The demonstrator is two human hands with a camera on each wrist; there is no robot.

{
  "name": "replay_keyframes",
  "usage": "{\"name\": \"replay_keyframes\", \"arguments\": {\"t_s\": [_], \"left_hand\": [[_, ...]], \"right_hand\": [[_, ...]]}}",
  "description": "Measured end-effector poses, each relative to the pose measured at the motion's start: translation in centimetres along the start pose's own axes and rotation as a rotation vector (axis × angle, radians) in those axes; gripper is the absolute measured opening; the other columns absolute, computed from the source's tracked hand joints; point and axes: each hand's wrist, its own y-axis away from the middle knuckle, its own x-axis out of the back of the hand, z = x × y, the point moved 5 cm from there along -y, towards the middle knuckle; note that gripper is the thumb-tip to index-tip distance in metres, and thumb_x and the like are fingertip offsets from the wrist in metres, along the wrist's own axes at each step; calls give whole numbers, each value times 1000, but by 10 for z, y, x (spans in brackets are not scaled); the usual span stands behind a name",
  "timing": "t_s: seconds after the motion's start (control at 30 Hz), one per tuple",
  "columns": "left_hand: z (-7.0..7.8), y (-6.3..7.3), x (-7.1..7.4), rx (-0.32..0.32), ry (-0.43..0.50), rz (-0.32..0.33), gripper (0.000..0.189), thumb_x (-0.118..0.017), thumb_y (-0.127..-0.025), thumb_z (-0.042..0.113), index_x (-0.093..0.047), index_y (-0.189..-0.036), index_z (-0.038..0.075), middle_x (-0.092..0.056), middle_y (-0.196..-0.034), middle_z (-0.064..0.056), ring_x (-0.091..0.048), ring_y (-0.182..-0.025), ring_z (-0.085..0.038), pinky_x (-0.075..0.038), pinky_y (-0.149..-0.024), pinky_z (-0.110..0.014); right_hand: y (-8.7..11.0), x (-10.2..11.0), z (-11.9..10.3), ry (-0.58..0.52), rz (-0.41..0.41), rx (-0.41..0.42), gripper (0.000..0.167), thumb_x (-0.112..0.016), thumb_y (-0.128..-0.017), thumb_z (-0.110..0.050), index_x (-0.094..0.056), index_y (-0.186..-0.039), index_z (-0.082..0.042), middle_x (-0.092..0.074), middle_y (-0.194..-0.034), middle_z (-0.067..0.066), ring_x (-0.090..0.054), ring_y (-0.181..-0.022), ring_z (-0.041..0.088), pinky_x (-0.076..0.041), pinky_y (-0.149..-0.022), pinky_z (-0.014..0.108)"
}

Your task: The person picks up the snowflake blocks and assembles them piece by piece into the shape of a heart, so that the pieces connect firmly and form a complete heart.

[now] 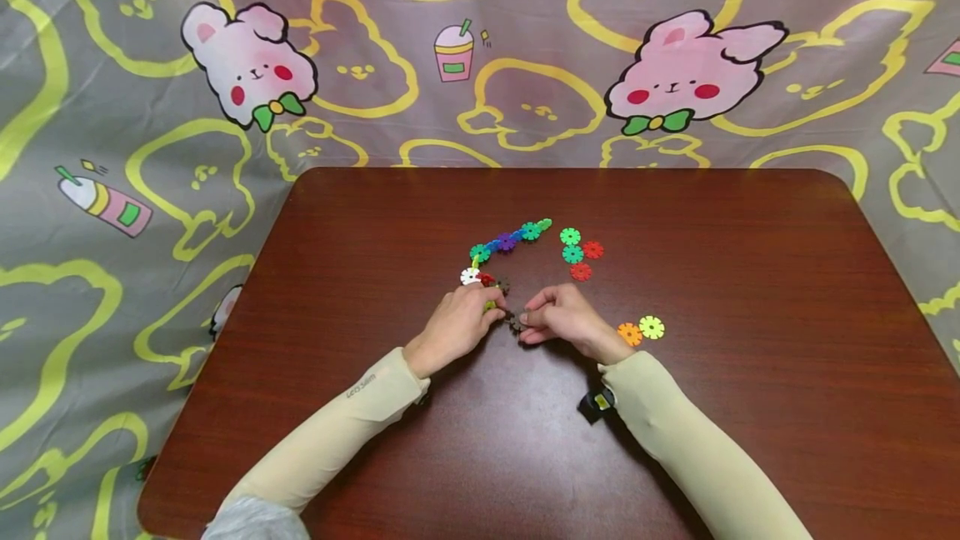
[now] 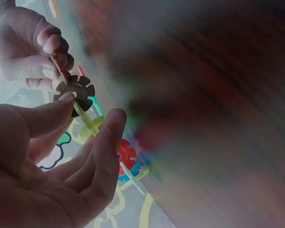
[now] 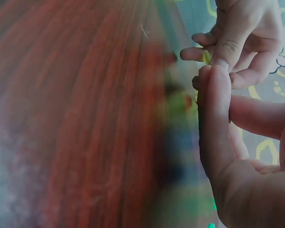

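My left hand (image 1: 459, 325) pinches the end of a chain of slotted plastic discs, with its thumb on a dark brown disc (image 2: 80, 93) and a yellow disc (image 2: 89, 124) behind it. Facing it, my right hand (image 1: 564, 317) pinches another brown disc (image 2: 60, 67), seen edge-on, right at the rim of the dark one. The chain curves away past my left fingers, through a white disc (image 1: 470, 276) and a red one (image 1: 486, 279), to green, blue and purple discs (image 1: 506, 241). In the right wrist view my right fingers (image 3: 216, 109) hide most of the join.
Loose green discs (image 1: 572, 245) and red discs (image 1: 581, 272) lie beyond my right hand. An orange disc (image 1: 630, 334) and a yellow disc (image 1: 652, 327) lie beside my right wrist. The brown table (image 1: 750, 290) ends at a patterned curtain (image 1: 525, 48).
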Motion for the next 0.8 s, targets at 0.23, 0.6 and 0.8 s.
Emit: {"name": "replay_keyframes", "arguments": {"t_s": [0.23,0.6,0.8], "left_hand": [[1,2,0,0,6,36,5,-66,-91,18,-70,-91,14,-70,-91,-4,-68,-87,-21,-53,-69,-42],[-1,2,-3,38,52,49,6,-68,-90,19,-72,-89,16,-73,-93,0,-68,-85,-17,-53,-69,-39],[-1,1,-4,47,50,55,5,-68,-90,17,-73,-89,16,-73,-92,0,-67,-84,-17,-52,-68,-40]], "right_hand": [[-4,0,-1,-18,-28,-11,19,-57,-87,9,-50,-104,15,-60,-81,13,-70,-64,19,-59,-68,32],[-10,3,3,-52,-37,-33,19,-58,-86,9,-51,-103,14,-59,-77,11,-70,-63,18,-59,-66,29],[-10,2,4,-60,-26,-32,19,-59,-86,9,-51,-103,14,-58,-78,10,-70,-62,17,-59,-66,28]]}}
